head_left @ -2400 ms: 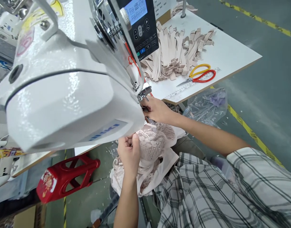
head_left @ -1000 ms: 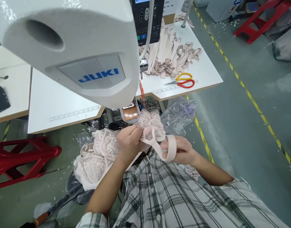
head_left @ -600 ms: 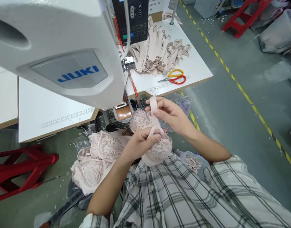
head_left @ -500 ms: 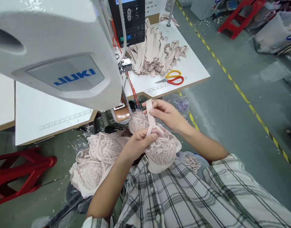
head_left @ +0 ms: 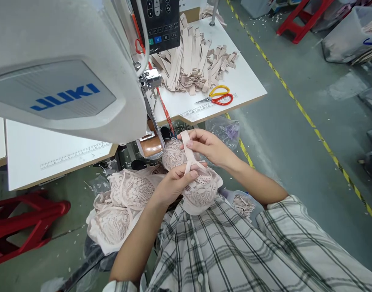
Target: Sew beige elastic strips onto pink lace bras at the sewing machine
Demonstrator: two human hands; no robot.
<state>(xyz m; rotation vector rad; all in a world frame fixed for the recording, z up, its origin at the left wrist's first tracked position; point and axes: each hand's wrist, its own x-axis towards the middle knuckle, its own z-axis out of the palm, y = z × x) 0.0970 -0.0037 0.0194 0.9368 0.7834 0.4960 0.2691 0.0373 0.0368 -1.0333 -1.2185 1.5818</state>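
Between my hands is a pale pink strap [head_left: 189, 153], wide at the top and splitting into two narrow ends lower down. My right hand [head_left: 210, 147] pinches its upper part between thumb and fingers. Lower on it, my left hand [head_left: 177, 181] is closed around the strap near the split. Right behind and below my hands hangs a pale pink lace bra [head_left: 201, 192], partly covered by my left hand. More lace bras [head_left: 122, 207] lie heaped to the left of my left forearm.
A white JUKI sewing machine [head_left: 67, 95] fills the upper left. On the white table [head_left: 249, 87] lie a pile of pink strips [head_left: 189, 61] and red-and-yellow scissors [head_left: 218, 96]. Red stools [head_left: 24, 221] and a plastic bin [head_left: 344, 44] stand on the floor.
The camera view has shifted slightly. Both hands keep their hold on the strap, and its upper end leans a little more to the left.
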